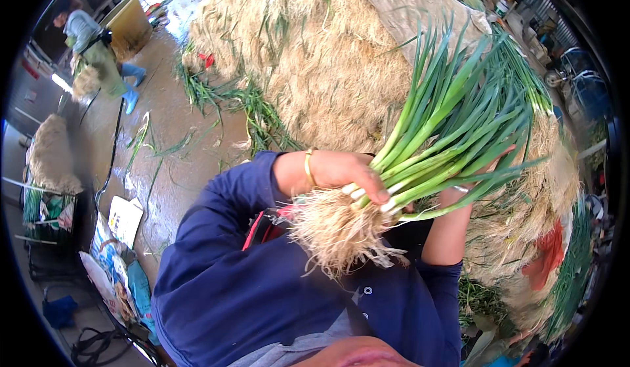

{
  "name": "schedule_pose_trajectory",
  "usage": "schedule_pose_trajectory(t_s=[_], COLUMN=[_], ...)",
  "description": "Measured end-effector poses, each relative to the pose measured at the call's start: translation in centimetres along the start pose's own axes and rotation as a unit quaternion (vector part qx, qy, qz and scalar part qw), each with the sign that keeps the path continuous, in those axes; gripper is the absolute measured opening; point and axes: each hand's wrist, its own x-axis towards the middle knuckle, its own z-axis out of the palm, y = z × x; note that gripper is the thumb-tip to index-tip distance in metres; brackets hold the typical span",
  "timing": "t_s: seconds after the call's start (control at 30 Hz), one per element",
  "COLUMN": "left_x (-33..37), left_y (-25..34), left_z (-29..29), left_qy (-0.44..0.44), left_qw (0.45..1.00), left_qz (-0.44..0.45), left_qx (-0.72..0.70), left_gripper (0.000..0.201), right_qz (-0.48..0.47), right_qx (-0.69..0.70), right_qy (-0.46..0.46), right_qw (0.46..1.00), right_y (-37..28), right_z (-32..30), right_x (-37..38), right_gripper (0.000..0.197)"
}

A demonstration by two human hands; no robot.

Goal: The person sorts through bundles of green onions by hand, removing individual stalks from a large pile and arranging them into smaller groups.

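Observation:
A thick bunch of green onions (446, 124) lies slanted in front of my chest, its green leaves toward the upper right and its pale, shaggy roots (341, 229) hanging at the lower left. My left hand (351, 175), with a gold bangle at the wrist, is closed around the white stems just above the roots. From the right, my right hand (454, 198) reaches under the leaves and holds the bunch there. Leaves cover most of its fingers; a ring and a bit of a finger show.
A large heap of green onions, roots outward (321, 58), rises ahead, partly under a pale cloth (420, 6). Loose leaves (256, 114) litter the wet floor (164, 170). Far left, a person (98, 52) in blue boots carries a bunch near a yellow bin (129, 27). Bags (121, 275) lie at left.

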Motion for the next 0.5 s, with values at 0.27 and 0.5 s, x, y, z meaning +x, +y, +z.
schedule_pose_trajectory(t_s=[0.27,0.5], left_x=[1.5,12.6], left_y=[12.3,13.9], left_z=[-2.5,-5.0], left_qy=[0.024,0.004], left_qw=[0.854,0.536], left_qz=[-0.078,-0.065], left_qx=[0.514,0.842], left_gripper=[0.04,0.02], right_qz=[-0.199,-0.172], right_qx=[0.061,0.116], right_qy=[0.027,0.26], right_qw=[0.978,0.943], right_y=[-13.1,-5.4], right_z=[-3.2,-14.9], right_x=[5.5,-5.3], right_gripper=[0.048,0.051])
